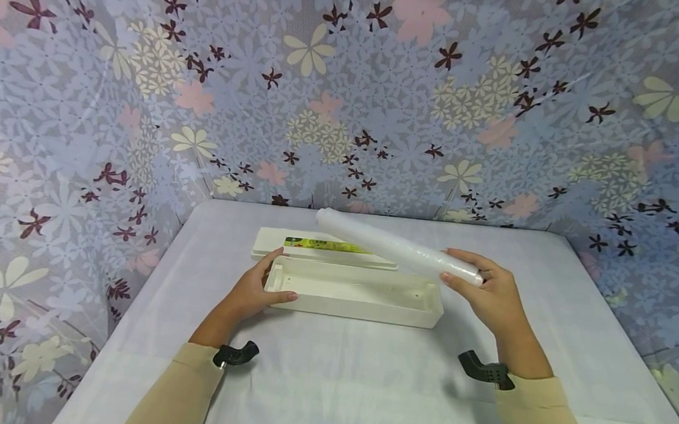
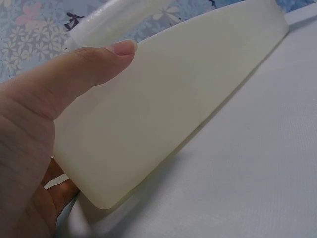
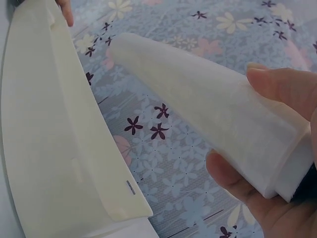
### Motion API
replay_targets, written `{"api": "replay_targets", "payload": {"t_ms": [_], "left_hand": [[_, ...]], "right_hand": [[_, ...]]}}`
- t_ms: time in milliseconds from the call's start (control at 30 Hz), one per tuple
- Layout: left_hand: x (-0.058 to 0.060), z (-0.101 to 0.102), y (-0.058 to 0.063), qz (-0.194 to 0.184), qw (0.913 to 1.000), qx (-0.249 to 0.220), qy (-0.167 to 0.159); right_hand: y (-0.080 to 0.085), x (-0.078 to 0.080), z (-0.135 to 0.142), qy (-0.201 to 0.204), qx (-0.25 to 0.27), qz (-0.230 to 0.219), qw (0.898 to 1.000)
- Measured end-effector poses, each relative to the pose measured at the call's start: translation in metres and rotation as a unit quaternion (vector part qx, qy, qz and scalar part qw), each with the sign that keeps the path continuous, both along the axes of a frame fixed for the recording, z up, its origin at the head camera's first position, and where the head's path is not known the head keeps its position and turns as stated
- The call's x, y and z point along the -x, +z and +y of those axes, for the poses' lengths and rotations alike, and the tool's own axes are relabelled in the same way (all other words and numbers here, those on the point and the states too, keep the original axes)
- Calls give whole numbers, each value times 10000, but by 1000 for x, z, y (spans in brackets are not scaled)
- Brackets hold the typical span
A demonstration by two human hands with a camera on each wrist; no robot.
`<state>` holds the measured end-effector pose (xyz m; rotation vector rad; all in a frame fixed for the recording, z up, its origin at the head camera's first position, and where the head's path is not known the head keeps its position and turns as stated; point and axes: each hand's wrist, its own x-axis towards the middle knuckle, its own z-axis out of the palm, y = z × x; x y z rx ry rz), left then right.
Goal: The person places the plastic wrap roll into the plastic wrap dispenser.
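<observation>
A roll of clear plastic wrap (image 1: 394,244) is gripped near its right end by my right hand (image 1: 493,293). It tilts, its far left end higher, above the cream box and the lid. My left hand (image 1: 254,289) holds the left end of the long open cream box (image 1: 361,310), thumb on the front wall and fingers behind. In the left wrist view, the thumb lies over the upper edge of the box wall (image 2: 148,109). The right wrist view shows thumb and fingers on opposite sides of the wrap roll (image 3: 198,94). Nothing lies inside the box.
Behind the box lies a long cream lid (image 1: 267,241) with a yellow-green label (image 1: 324,244). A white cloth covers the table (image 1: 348,388). Floral fabric (image 1: 350,92) rises at the back and sides of the table. A black strap (image 1: 486,371) is on each wrist.
</observation>
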<state>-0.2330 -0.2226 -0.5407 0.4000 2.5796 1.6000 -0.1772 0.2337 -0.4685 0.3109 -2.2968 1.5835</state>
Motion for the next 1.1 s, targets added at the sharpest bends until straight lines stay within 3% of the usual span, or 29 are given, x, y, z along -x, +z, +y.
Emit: {"api": "replay_targets", "payload": {"t_ms": [1100], "left_hand": [[-1,-1,-2,143,9998,105,-10]], "right_hand": [[-10,1,-2,520,532,-56,9972]]}}
